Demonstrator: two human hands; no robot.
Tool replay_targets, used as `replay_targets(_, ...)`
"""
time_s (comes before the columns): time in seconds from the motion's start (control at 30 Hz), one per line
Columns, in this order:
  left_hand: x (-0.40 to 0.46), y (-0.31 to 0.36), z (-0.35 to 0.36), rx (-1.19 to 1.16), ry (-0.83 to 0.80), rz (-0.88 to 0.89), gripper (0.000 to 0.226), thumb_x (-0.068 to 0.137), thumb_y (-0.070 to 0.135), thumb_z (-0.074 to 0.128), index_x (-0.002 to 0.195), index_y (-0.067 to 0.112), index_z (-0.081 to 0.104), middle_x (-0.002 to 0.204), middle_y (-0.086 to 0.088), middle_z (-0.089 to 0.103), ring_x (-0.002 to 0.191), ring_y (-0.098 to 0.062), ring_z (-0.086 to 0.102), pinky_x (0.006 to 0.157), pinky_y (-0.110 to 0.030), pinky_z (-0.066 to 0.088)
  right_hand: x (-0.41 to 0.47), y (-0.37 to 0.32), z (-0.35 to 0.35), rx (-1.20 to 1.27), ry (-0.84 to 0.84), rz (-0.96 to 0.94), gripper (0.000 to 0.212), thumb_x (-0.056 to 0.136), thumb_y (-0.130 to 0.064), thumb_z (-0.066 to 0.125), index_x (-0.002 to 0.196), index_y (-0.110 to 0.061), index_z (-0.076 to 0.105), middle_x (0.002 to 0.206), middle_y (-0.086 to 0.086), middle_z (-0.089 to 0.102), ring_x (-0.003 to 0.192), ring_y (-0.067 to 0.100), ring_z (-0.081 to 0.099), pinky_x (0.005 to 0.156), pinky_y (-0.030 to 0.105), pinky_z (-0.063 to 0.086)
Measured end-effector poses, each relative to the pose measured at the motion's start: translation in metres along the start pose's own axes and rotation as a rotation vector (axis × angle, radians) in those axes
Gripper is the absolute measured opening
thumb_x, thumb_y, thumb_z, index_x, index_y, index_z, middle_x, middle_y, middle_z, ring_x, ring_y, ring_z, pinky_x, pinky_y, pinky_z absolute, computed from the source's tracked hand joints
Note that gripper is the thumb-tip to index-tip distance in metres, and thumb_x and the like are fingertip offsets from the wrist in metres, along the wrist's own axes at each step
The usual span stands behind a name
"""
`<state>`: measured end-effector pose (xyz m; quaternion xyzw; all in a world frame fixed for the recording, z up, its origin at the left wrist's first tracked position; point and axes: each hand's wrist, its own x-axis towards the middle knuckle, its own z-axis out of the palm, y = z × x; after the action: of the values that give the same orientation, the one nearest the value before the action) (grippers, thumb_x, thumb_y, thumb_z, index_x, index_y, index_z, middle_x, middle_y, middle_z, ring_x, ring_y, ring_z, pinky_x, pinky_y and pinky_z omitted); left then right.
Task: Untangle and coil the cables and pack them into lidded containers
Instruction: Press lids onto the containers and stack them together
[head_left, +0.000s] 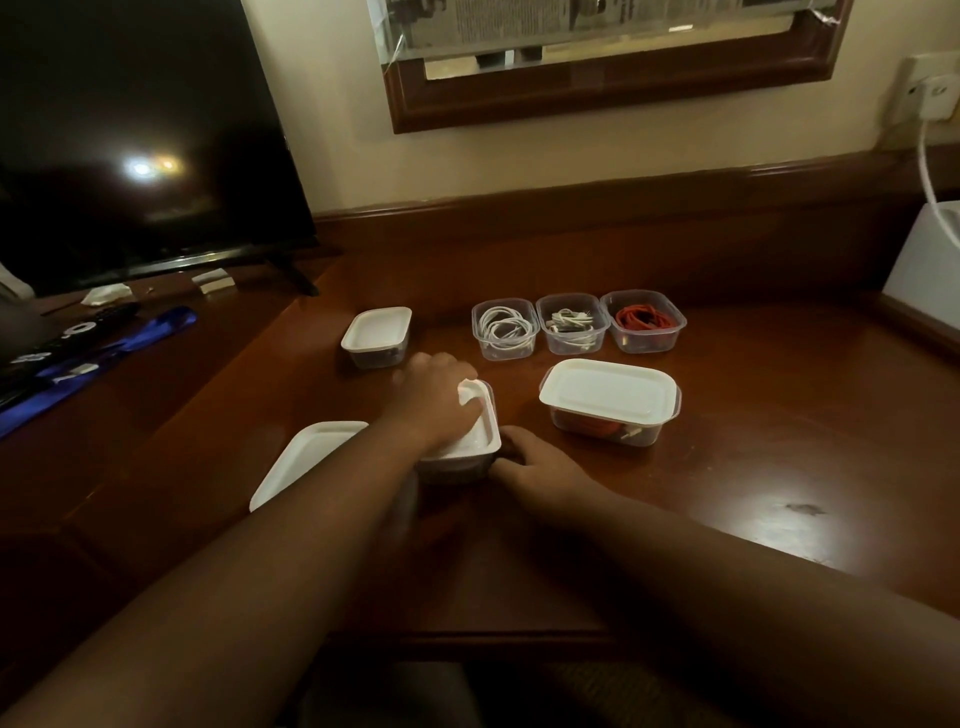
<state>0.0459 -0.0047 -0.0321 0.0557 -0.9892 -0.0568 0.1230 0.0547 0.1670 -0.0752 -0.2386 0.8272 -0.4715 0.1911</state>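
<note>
1. Head view: the left hand (439, 395) lies on the white lid (475, 426) of a small container (457, 467) near the front of the bench (753, 467), fingers curled over the lid's far edge.
2. The right hand (535, 462) grips the container's right side.
3. Behind stand three unlidded tubs: white cable (505, 328), mixed cables (571, 323), red cable (644, 318).
4. Two lidded containers (610, 400) (377, 335) and a spare lid (306, 460) lie nearby.
</note>
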Motion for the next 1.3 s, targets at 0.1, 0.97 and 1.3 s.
replay_targets(0.1, -0.003, -0.014, 0.008, 0.126, -0.267, -0.043, 0.064, 0.096, 0.066, 0.032, 0.153, 0.038, 0.027, 0.166, 0.005, 0.011, 0.153, -0.022, 0.003, 0.119, -0.053, 0.007, 0.0, 0.0, 0.001, 0.061, -0.005, -0.008, 0.056, 0.096, -0.038, 0.058, 0.146, -0.023, 0.039, 0.145, -0.001, 0.051, 0.127, 0.015, 0.051, 0.105, 0.032, 0.041)
replay_targets(0.97, -0.007, -0.026, 0.025, -0.094, -0.369, 0.163, 0.054, 0.104, 0.052, 0.026, 0.155, 0.041, 0.013, 0.166, 0.013, 0.0, 0.152, -0.01, -0.007, 0.122, -0.048, -0.001, 0.007, -0.011, -0.042, -0.246, 0.04, 0.009, 0.028, 0.101, -0.019, 0.042, 0.107, -0.008, 0.067, 0.107, 0.012, 0.065, 0.101, 0.028, 0.06, 0.091, 0.037, 0.047)
replay_targets(1.3, -0.022, -0.02, 0.007, 0.003, -0.042, 0.317, 0.07, 0.087, 0.071, 0.024, 0.128, 0.03, 0.062, 0.128, 0.006, 0.06, 0.118, -0.019, 0.053, 0.094, -0.037, 0.041, 0.004, 0.001, -0.041, -0.087, 0.06, 0.061, 0.026, 0.103, -0.033, 0.044, 0.116, -0.017, 0.061, 0.102, 0.003, 0.065, 0.092, 0.018, 0.061, 0.09, 0.039, 0.051)
